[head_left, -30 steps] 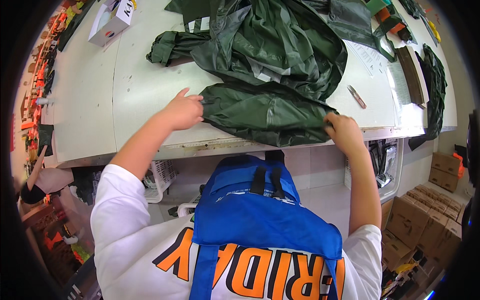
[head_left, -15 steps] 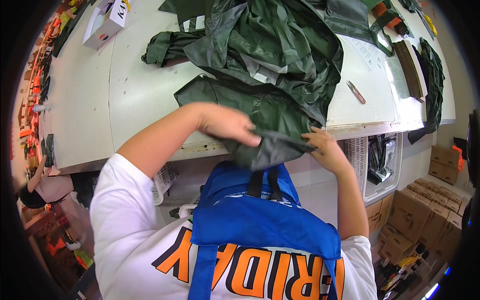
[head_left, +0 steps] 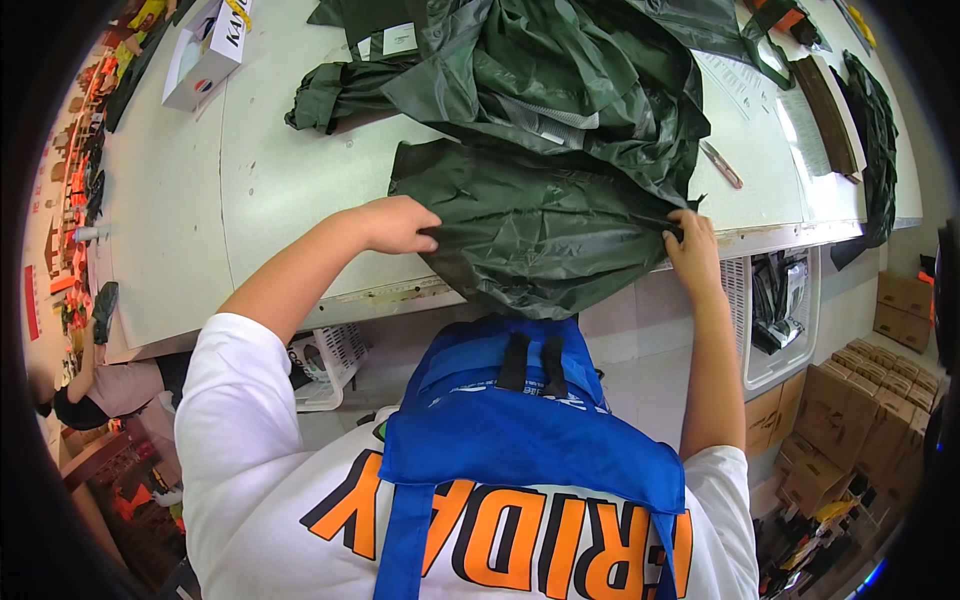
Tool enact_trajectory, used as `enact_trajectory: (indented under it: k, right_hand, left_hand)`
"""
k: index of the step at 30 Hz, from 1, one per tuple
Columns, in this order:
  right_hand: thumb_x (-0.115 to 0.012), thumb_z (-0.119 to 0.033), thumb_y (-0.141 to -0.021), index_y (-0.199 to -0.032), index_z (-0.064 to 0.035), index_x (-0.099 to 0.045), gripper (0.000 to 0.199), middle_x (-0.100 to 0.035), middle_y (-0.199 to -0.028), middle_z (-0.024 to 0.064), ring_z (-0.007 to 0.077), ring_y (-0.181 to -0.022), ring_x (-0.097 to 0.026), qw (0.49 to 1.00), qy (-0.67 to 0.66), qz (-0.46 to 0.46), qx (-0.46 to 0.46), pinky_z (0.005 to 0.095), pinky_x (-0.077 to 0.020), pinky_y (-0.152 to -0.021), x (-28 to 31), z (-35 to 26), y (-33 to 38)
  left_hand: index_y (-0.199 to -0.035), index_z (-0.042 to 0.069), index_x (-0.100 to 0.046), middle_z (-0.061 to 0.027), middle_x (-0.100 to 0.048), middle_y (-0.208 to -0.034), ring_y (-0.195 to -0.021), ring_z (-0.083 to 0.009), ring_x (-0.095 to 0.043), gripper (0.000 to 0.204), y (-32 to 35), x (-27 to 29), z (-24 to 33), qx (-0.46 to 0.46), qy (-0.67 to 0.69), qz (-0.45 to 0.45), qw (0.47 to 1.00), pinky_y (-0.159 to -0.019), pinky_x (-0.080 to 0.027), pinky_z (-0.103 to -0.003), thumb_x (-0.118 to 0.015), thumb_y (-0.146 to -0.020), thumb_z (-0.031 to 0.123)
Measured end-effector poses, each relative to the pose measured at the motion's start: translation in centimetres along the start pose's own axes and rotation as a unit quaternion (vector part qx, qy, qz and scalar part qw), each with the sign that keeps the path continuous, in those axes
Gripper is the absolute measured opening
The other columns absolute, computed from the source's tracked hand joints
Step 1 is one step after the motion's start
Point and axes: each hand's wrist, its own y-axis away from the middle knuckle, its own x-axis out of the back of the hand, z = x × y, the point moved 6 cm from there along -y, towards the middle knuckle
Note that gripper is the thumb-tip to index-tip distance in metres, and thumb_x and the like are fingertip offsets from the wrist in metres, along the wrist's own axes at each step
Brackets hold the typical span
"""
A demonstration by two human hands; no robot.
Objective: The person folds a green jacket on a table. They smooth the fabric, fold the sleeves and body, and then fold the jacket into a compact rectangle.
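At the near edge of the surface (head_left: 300, 220), we find the dark green garment (head_left: 540, 230), front part spread and overhanging. L hand (head_left: 398, 225): fingers pinching its left side; R hand (head_left: 693, 250): fingers gripping its right edge. We'd advise even tension betw. both hands, w/ creases drawn flat. Also noted: small cutting tool (head_left: 723, 165) nearby, R side; white box (head_left: 207, 55) far L; cartons (head_left: 840, 410) stacked lower R.

Orange lettering (head_left: 557, 545) on my white shirt (head_left: 240, 430); small white print (head_left: 470, 389), my blue apron (head_left: 530, 440); black letters (head_left: 236, 27) plus round logo (head_left: 205, 86), white box (head_left: 207, 62).
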Motion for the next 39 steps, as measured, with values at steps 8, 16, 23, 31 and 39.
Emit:
enact_trajectory:
  k: [8,16,23,31,39]
  right_hand:
    - [-0.073,-0.022,-0.070,-0.105,-0.0082,-0.061,0.039,-0.060,-0.099,0.0083,0.0268,-0.096,-0.056,0.977,-0.149,-0.095,0.122,0.0401,-0.0382,-0.088,-5.2,-18.2,7.2]
    - [-0.065,-0.017,-0.077,-0.094,-0.0100,-0.066,0.019,-0.062,-0.082,0.0078,0.0251,-0.081,-0.061,0.957,-0.080,-0.212,0.181,0.0409,-0.0392,-0.087,-8.9,-16.0,9.8]
    - [-0.070,-0.042,-0.075,-0.135,-0.0155,-0.049,0.068,-0.035,-0.145,0.0101,0.0387,-0.134,-0.028,0.988,0.028,-0.106,0.105,0.0611,-0.0205,-0.106,-10.7,-17.6,6.2]
    - [-0.076,-0.037,-0.070,-0.138,-0.0083,-0.041,0.082,-0.030,-0.148,0.0173,0.0401,-0.136,-0.024,0.997,-0.042,-0.055,0.023,0.0575,-0.0183,-0.108,-9.7,-15.3,5.7]
    - [-0.070,-0.004,-0.079,-0.126,0.0043,-0.044,0.054,-0.054,-0.123,0.0166,0.0264,-0.108,-0.055,0.665,-0.572,0.129,-0.463,0.0366,-0.0413,-0.097,-9.4,-2.0,10.5]
  left_hand:
    - [-0.114,0.004,-0.056,-0.0214,-0.063,-0.104,-0.099,-0.0390,-0.059,0.039,-1.4,1.3,1.9,0.022,0.064,-0.016,0.998,-0.082,-0.046,-0.044,-0.050,-0.094,0.038]
    - [-0.100,0.007,-0.057,-0.0167,-0.063,-0.085,-0.082,-0.0333,-0.061,0.030,-2.4,3.0,-1.5,0.054,-0.021,0.146,0.987,-0.072,-0.047,-0.041,-0.059,-0.088,0.034]
    - [-0.129,-0.001,-0.040,-0.0160,-0.046,-0.128,-0.118,-0.0263,-0.045,0.056,5.3,-7.0,-6.1,0.198,0.450,0.601,0.630,-0.095,-0.041,-0.039,-0.068,-0.084,0.016]
    - [-0.129,0.006,-0.046,-0.0058,-0.060,-0.099,-0.087,-0.0166,-0.059,0.055,3.4,-1.3,5.8,-0.068,0.473,0.494,0.727,-0.074,-0.047,-0.028,-0.052,-0.076,-0.008]
    - [-0.126,0.011,-0.054,-0.0135,-0.060,-0.100,-0.088,-0.0335,-0.059,0.048,-5.4,-3.7,12.6,-0.121,0.163,0.264,0.943,-0.078,-0.049,-0.041,-0.064,-0.080,0.020]
